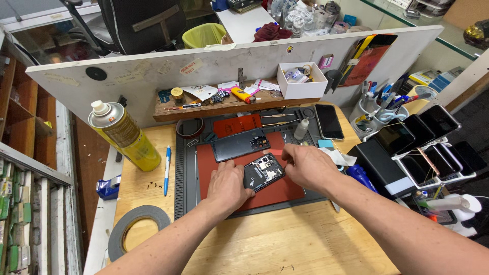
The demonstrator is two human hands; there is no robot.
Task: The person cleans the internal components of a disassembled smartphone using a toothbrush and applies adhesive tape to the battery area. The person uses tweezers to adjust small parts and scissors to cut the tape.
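Both hands, left hand (227,184) and right hand (305,165), grip with closed fingers the opened phone (262,172) on the red mat (275,192); its back cover (240,144) lies just behind, spray can (125,135) stands left.

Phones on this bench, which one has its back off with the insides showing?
The opened phone on the red mat, held between the left hand and right hand. The others show closed dark faces.

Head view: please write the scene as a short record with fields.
left hand: rests on the opened phone's near end
right hand: fingertips at the phone's far corner
opened phone: back removed, inner parts showing, lying on red mat
back cover: dark, beyond the phone
left side: yellow spray can, blue pen, tape roll
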